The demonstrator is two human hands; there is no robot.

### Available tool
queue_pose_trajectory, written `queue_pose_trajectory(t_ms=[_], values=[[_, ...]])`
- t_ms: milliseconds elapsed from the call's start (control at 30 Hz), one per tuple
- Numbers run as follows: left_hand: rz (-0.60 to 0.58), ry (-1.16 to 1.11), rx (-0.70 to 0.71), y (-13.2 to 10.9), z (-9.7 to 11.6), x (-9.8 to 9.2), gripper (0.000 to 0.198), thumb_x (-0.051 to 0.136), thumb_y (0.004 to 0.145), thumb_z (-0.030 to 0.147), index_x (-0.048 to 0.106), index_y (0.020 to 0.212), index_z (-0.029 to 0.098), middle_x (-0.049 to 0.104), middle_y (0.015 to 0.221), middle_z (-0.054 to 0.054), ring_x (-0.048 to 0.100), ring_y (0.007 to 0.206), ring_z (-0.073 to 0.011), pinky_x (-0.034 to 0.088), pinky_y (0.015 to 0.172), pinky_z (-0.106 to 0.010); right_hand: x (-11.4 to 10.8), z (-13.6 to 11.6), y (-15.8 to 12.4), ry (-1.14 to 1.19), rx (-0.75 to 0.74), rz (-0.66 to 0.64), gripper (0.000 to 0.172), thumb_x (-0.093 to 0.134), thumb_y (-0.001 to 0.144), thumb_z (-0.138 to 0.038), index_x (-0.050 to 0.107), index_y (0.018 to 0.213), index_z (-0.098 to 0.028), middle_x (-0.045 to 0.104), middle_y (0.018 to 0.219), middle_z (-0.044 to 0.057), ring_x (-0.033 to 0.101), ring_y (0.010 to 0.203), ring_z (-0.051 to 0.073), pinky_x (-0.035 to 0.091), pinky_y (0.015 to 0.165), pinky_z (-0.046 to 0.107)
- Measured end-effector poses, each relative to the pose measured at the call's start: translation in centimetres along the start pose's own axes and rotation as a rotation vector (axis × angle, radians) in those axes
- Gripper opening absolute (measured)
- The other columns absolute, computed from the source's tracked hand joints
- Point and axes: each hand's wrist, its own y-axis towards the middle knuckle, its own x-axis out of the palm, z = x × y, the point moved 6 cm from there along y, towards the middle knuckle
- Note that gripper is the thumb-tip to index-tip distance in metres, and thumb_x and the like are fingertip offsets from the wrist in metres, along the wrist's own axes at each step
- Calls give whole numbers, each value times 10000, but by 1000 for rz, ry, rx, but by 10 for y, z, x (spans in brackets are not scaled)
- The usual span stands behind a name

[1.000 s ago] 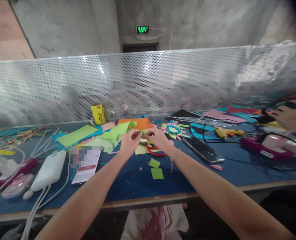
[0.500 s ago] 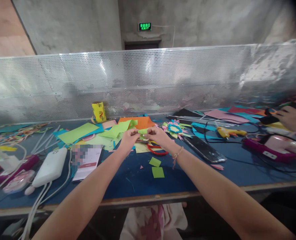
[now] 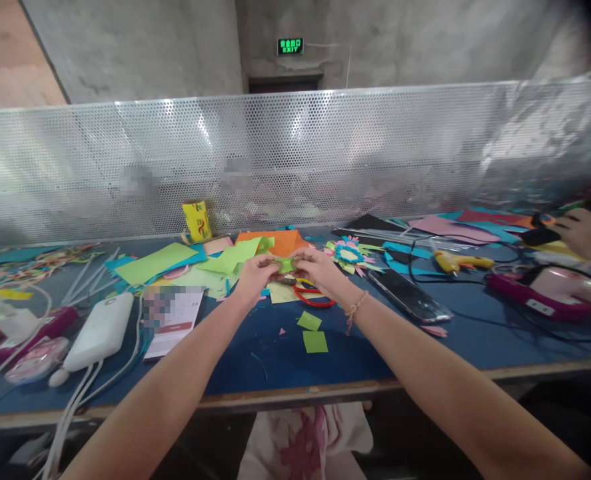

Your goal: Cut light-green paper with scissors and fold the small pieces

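Observation:
Between my two hands is a small piece of green paper [image 3: 288, 265], held up above the blue table. My left hand [image 3: 258, 275] pinches its left end, and the fingers of my right hand [image 3: 318, 268] close on its right end. Just below and behind my right hand lie scissors with red handles [image 3: 315, 301], partly hidden. Nearer to me, two green paper squares [image 3: 315, 341] lie flat on the table. A paper flower [image 3: 349, 253] in blue, pink and cream sits right of my right hand.
Green sheets [image 3: 160, 263] and orange paper [image 3: 275, 241] lie behind my hands. To the left are a phone [image 3: 180, 327] and a white power bank [image 3: 102, 331] with cables. On the right are a dark phone [image 3: 410, 297], a yellow glue gun [image 3: 460, 262] and another person's hand [image 3: 588, 230].
The green paper between my fingers looks narrower and more curled than before. Both hands stay at nearly the same spot, and the view has shifted slightly.

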Motion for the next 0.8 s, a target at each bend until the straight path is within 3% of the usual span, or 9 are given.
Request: queue_pose_trajectory(t_ms=[567,800], values=[[0,-54,-8,-3,0,1,107,593,553,109,652,641,116,654,650,-40,607,600,-132,505,673,-312,0,-3,-5,109,23,101,62,576,556,-125,593,604,-160,577,582,-25,536,532,70,459,587,227],[28,-23,39,-5,7,2,135,559,545,84,661,633,97,662,661,-57,617,651,-142,497,728,-316,3,-6,-5,80,17,62,44,608,609,-199,597,609,-156,577,594,-10,542,547,81,469,615,246]])
